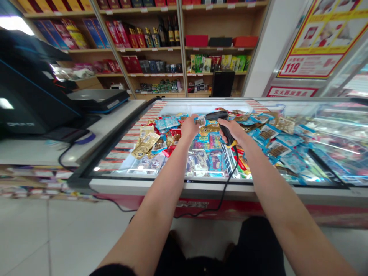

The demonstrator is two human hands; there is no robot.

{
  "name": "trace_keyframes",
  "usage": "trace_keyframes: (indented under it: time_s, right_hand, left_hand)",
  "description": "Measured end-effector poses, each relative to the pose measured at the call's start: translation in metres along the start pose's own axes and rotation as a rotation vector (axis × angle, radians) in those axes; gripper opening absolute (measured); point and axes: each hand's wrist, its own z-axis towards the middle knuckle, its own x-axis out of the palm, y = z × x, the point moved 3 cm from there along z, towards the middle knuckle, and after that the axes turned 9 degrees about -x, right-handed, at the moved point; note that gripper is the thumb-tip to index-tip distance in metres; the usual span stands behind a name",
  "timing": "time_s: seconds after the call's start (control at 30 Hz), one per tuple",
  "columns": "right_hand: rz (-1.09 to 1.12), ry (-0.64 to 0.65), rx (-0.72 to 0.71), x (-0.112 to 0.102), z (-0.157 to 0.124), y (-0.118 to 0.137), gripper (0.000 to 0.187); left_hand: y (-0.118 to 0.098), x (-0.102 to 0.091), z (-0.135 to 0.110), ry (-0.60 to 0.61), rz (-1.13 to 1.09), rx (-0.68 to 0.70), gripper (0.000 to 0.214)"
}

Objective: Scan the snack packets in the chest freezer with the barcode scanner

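Note:
My right hand [233,129] is wrapped round the handle of a black and yellow barcode scanner [217,115], whose head points left. A small snack packet [201,121], blue and clear with brown contents, is pinched in my left hand [190,127], just in front of the scanner head. Both hands are over the glass top of a chest freezer. Blue snack packets [273,143] lie heaped to the right of my right hand. Gold packets [146,142] and more blue and red ones are piled left of my left hand. The scanner's cable [230,178] hangs over the freezer's front edge.
At left, a counter [115,124] carries a weighing scale [99,99] and a black checkout machine [31,88]. Shelves [184,57] of boxes and bottles stand behind the freezer [161,184]. The black cable loops low across the freezer front near my legs.

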Motion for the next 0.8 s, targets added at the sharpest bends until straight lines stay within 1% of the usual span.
trace_keyframes:
  time_s: [0.13,0.3,0.4,0.5,0.57,0.63,0.7,0.8]
  right_hand:
    - [0.027,-0.027,-0.01,0.0,0.0,0.002,0.028]
    - [0.031,-0.048,-0.011,0.0,0.0,0.003,0.03]
    - [0.039,-0.056,-0.006,-0.001,0.0,0.001,0.03]
    - [0.061,-0.062,-0.009,-0.003,0.001,0.0,0.028]
    - [0.063,-0.07,-0.013,-0.005,0.002,-0.001,0.027]
    - [0.071,-0.07,-0.02,-0.005,0.002,-0.002,0.025]
    - [0.082,-0.066,-0.019,-0.006,0.003,-0.004,0.024]
    - [0.081,-0.072,0.001,-0.008,0.004,-0.006,0.025]
  left_hand:
    - [0.011,-0.015,0.004,-0.051,-0.036,-0.051,0.045]
    - [0.039,-0.052,0.007,-0.154,-0.035,-0.187,0.032]
    - [0.06,-0.075,0.004,-0.216,0.015,-0.295,0.029]
    - [0.077,-0.091,-0.006,-0.23,0.137,-0.386,0.03]
    - [0.085,-0.094,-0.014,-0.212,0.247,-0.417,0.036]
    - [0.088,-0.093,-0.02,-0.176,0.333,-0.424,0.044]
    - [0.09,-0.088,-0.024,-0.14,0.374,-0.42,0.05]
    - [0.086,-0.083,-0.025,-0.143,0.376,-0.401,0.053]
